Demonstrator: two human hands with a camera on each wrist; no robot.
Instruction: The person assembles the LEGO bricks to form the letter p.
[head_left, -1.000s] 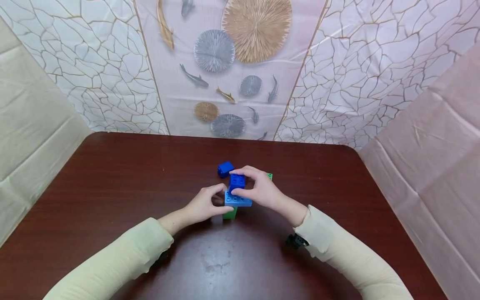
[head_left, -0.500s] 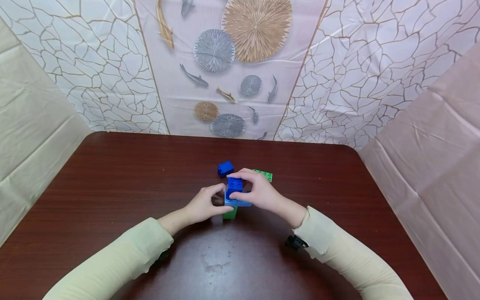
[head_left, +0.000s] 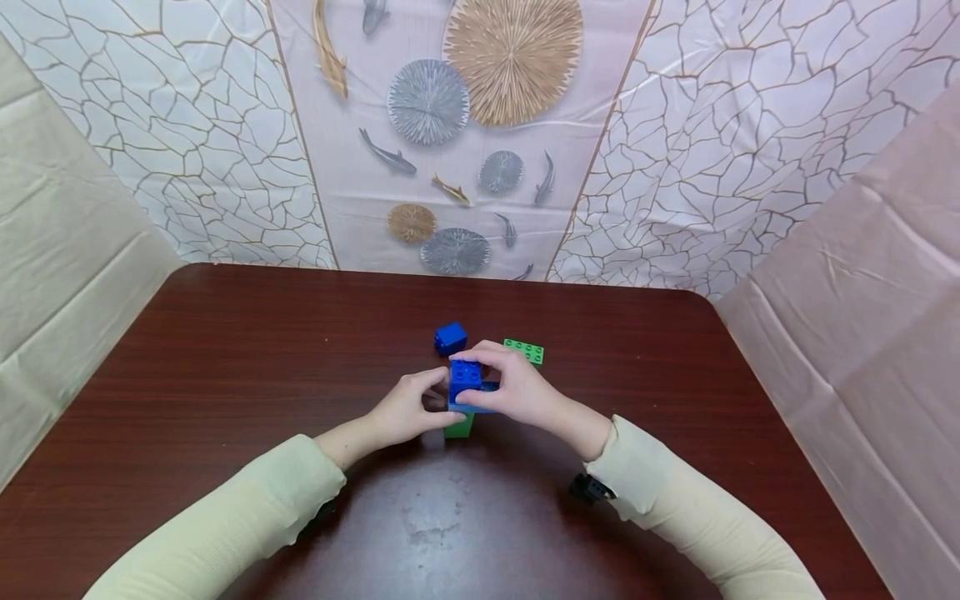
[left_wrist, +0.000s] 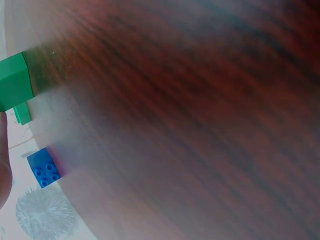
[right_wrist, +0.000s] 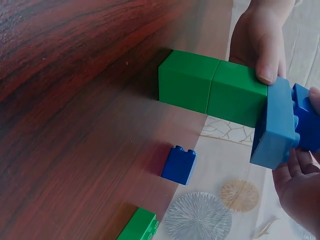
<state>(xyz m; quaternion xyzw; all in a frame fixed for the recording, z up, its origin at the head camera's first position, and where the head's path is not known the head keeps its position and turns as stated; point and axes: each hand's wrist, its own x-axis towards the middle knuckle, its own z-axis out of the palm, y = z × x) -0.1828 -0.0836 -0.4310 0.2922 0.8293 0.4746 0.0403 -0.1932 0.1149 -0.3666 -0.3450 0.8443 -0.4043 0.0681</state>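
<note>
Right hand (head_left: pixel 521 390) pinches dark-blue 2x2 brick (head_left: pixel 466 382) | over left end of light-blue brick (right_wrist: pixel 278 117), long axis left-right | left hand (head_left: pixel 407 408) pinches brick stack (right_wrist: pixel 237 95)

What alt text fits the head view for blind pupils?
The right hand holds a dark blue block over the light blue block topping a green stack, which the left hand grips. Behind lie another blue block and a green block.

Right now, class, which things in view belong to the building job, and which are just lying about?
Seemingly in the job:
two stacked green blocks
light blue block on top of them
dark blue block in the right hand

Lying about, untouched, perhaps for later:
loose blue block
loose green block
</note>
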